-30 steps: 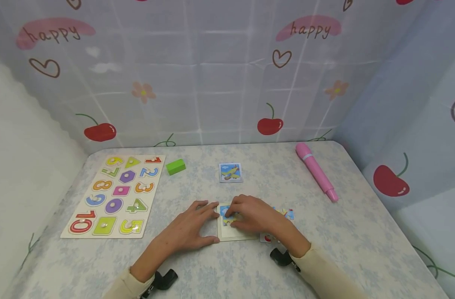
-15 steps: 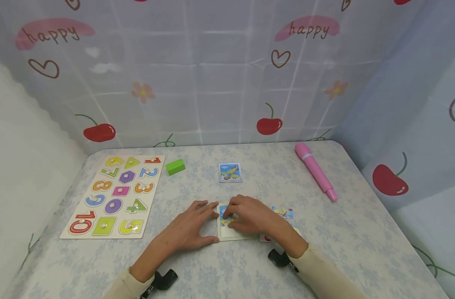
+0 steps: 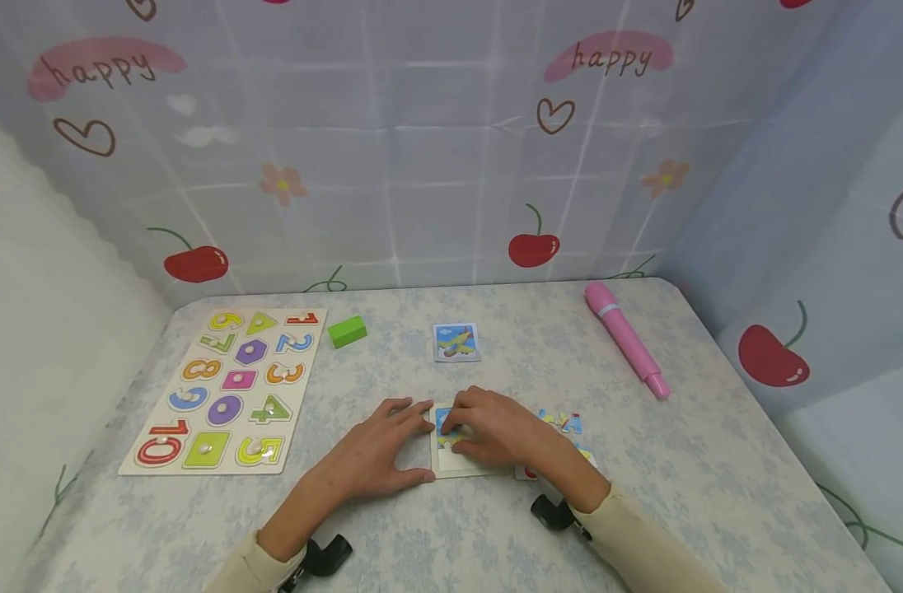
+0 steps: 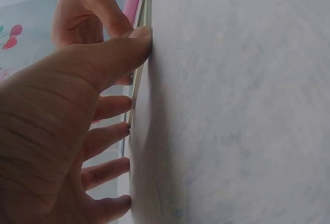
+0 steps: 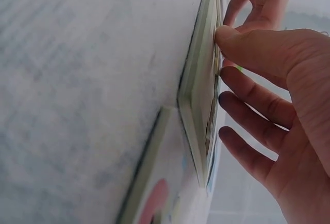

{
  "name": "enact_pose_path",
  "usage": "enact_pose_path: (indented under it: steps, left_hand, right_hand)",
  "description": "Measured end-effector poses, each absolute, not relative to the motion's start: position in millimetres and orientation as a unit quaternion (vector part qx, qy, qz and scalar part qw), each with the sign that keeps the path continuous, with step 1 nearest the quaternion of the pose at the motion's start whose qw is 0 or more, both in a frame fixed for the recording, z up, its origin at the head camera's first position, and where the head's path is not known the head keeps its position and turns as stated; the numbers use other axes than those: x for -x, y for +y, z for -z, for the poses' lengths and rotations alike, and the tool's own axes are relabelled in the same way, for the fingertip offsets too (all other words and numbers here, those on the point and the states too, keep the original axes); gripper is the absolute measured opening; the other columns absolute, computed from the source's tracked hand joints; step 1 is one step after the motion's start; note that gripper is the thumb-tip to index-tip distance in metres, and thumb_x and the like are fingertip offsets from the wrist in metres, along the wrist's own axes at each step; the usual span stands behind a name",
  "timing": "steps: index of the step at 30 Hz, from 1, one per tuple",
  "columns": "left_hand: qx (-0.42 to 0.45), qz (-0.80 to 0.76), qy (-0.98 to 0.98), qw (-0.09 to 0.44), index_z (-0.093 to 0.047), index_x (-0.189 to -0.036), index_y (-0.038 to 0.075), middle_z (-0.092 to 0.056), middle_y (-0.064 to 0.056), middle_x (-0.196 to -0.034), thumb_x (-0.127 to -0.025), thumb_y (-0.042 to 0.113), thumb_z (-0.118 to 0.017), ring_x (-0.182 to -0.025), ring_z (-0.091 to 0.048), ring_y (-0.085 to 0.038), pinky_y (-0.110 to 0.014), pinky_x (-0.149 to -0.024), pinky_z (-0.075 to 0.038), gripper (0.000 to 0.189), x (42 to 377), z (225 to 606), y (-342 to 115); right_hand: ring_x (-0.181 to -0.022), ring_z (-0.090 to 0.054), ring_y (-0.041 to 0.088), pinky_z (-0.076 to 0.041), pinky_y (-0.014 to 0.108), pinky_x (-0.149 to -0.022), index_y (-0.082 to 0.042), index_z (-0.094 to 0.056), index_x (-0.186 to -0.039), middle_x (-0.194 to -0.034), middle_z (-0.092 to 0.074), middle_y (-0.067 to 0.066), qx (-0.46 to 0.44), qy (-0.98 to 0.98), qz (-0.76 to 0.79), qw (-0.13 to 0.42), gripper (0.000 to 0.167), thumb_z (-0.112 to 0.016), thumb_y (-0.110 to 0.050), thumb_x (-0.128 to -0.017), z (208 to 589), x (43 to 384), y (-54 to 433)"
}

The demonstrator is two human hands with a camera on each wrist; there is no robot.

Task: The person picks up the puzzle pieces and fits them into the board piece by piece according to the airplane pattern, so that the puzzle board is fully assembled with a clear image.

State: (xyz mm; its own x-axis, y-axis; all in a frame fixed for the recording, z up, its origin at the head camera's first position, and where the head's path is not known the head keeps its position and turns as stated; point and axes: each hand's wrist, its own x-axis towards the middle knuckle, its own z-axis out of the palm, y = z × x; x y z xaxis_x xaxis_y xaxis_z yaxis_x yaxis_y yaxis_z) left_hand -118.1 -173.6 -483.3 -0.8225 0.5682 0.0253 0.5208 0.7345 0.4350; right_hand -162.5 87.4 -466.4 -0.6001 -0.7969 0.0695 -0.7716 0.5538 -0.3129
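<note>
A pale, shallow puzzle tray [image 3: 462,466] lies flat on the table in the head view. Inside its upper left part sit blue and yellow picture pieces [image 3: 446,440], partly covered by my right hand [image 3: 496,428]. That hand's thumb and spread fingertips touch the pieces from above; the right wrist view shows them resting along the tray's top [image 5: 192,98], not closed around anything. My left hand [image 3: 373,453] rests at the left side with fingers spread. Its thumb touches the tray's edge near the lower left corner. Pieces under the right palm are hidden.
Loose puzzle pieces [image 3: 566,423] lie right of the tray, partly behind the right wrist. Behind it is a small airplane picture [image 3: 456,342]. A green block [image 3: 348,331], a number-and-shape board [image 3: 222,391] and a pink toy microphone [image 3: 628,339] lie farther out.
My right hand has shifted slightly left over the tray, then stayed nearly still. My left hand keeps its place at the tray's left edge.
</note>
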Motion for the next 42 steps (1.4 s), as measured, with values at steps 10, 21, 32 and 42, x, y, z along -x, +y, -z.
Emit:
enact_pose_path:
  steps: [10, 21, 32, 42]
  left_hand:
    - [-0.298, -0.218, 0.928, 0.052, -0.067, -0.142, 0.022, -0.046, 0.0, -0.168, -0.092, 0.055, -0.082, -0.154, -0.042, -0.03, -0.052, -0.103, -0.056, 0.061, 118, 483, -173]
    - [-0.292, -0.22, 0.929, 0.062, -0.067, -0.142, 0.022, -0.046, 0.001, -0.168, -0.092, 0.053, -0.084, -0.155, -0.041, -0.031, -0.055, -0.106, -0.054, 0.061, 117, 484, -173]
    - [-0.296, -0.22, 0.928, 0.059, -0.066, -0.143, 0.021, -0.046, 0.0, -0.168, -0.092, 0.053, -0.084, -0.155, -0.04, -0.031, -0.053, -0.106, -0.054, 0.063, 118, 483, -173]
    - [-0.298, -0.223, 0.927, 0.056, -0.067, -0.143, 0.021, -0.046, 0.0, -0.168, -0.092, 0.053, -0.084, -0.155, -0.041, -0.031, -0.053, -0.105, -0.055, 0.062, 118, 483, -174]
  right_hand:
    - [-0.101, -0.064, 0.012, -0.057, 0.032, -0.088, -0.019, -0.081, -0.12, -0.113, -0.069, -0.005, 0.415, 0.888, 0.19, 0.054, 0.025, -0.084, -0.021, -0.096, 458, 165, 105]
    - [-0.109, -0.064, 0.013, -0.058, 0.04, -0.093, -0.019, -0.081, -0.121, -0.117, -0.07, -0.007, 0.35, 0.914, 0.195, 0.065, 0.026, -0.083, -0.021, -0.096, 454, 163, 144]
    - [-0.11, -0.065, 0.015, -0.059, 0.041, -0.092, -0.017, -0.08, -0.122, -0.118, -0.07, -0.006, 0.312, 0.931, 0.182, 0.056, 0.032, -0.088, -0.023, -0.092, 459, 161, 180]
    - [-0.103, -0.062, 0.014, -0.058, 0.039, -0.088, -0.016, -0.08, -0.122, -0.117, -0.07, -0.004, 0.292, 0.937, 0.184, 0.045, 0.034, -0.09, -0.024, -0.09, 461, 157, 202]
